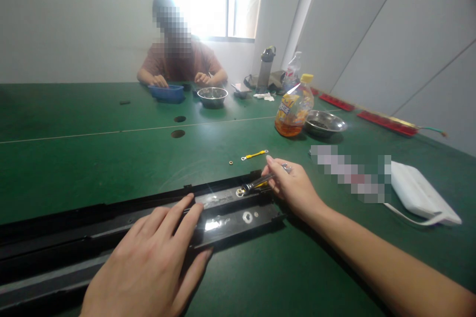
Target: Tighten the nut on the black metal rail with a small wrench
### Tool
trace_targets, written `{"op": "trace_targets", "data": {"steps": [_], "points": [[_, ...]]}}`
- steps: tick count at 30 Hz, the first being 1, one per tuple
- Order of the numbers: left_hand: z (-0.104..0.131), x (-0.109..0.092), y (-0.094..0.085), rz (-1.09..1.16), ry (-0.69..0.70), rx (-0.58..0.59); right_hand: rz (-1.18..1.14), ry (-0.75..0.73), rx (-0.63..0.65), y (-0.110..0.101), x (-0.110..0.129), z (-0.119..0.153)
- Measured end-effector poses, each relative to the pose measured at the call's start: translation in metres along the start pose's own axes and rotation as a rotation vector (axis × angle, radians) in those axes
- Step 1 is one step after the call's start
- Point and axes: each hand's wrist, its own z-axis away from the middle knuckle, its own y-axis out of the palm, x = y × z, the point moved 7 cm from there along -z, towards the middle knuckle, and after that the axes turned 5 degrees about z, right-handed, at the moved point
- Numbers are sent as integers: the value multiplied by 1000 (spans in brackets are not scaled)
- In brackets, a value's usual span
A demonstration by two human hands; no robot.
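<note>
A long black metal channel (223, 225) lies across the green table, its right end near the middle of the view. My left hand (148, 252) is laid over it, fingers across the top and thumb along the near side, gripping it. In my right hand (293, 183) is a wrench (258, 182), its head around a small brass-coloured nut (240, 192) at the channel's right end. Part of a yellow wire (262, 184) shows under the wrench. Just beyond the channel lie a yellow wire with ring terminals (255, 155) and a loose brass nut (231, 162).
A juice bottle (294, 109) and a metal bowl (325, 126) stand at the right. Across the table (74, 168) sits a person (178, 59) with a blue container (167, 93) and another metal bowl (212, 96). A white pouch (420, 190) lies far right.
</note>
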Motion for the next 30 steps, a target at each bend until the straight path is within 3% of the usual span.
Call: {"op": "trace_targets", "data": {"steps": [9, 14, 18, 25, 30], "points": [[1, 1, 1, 5, -1, 2, -5, 12, 92, 1, 0, -2], [0, -1, -1, 6, 15, -13, 323, -155, 88, -11, 25, 2], [-1, -2, -4, 3, 15, -18, 507, -201, 241, -11, 31, 4], [-2, -1, -4, 26, -19, 11, 499, -235, 440, -7, 32, 4], [-1, -2, -3, 34, -20, 16, 502, -231, 419, -6, 30, 1]]}}
